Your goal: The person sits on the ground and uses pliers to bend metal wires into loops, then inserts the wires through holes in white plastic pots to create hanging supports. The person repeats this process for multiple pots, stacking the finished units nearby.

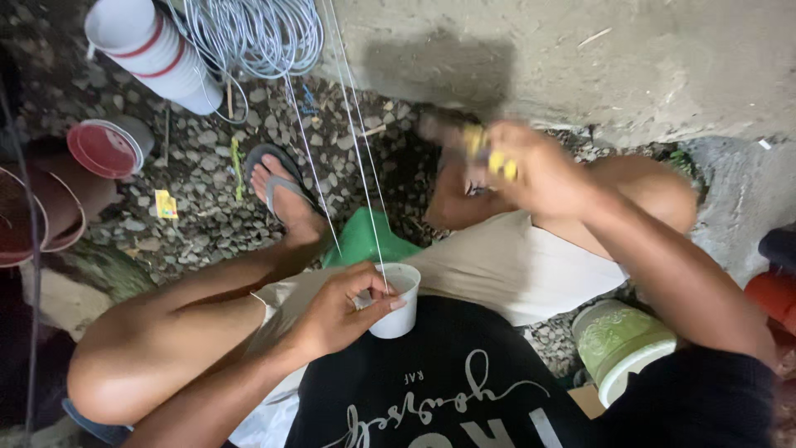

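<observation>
Now | left hand [336, 319] grip pinches white cup [396, 300] rim | right hand [531, 170] raised, blurred, grip around yellow tool [491, 153]

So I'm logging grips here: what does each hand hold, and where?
Left hand pinches the white cup at its rim. Right hand grips a blurred yellow object; where exactly cannot be told.
</observation>
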